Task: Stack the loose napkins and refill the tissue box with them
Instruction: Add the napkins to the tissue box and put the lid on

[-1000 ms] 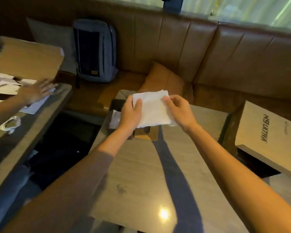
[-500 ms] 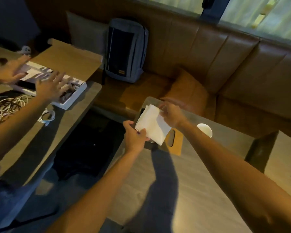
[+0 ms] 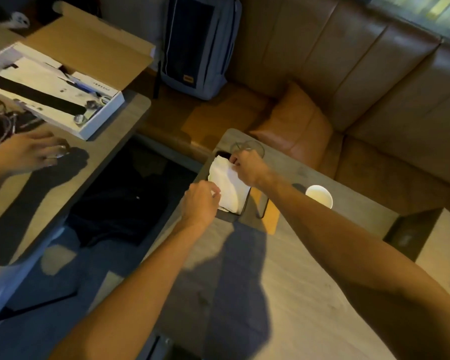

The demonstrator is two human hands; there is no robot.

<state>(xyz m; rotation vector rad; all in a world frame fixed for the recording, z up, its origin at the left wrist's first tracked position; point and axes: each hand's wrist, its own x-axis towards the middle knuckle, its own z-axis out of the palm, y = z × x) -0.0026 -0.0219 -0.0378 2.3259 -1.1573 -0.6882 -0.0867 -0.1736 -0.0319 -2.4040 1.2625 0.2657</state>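
Both forearms are bare to the frame edge, with no sleeves, rings or watch visible.

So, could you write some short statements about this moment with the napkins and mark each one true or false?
1. Both hands, left hand and right hand, hold the stack of white paper napkins. True.
2. The napkins are being put into the dark rectangular tissue box. True.
3. The small white round cup stands to the left of the box. False: it stands to the right of it.
4. A red backpack lies on the table. False: the grey-blue backpack stands on the brown leather bench.
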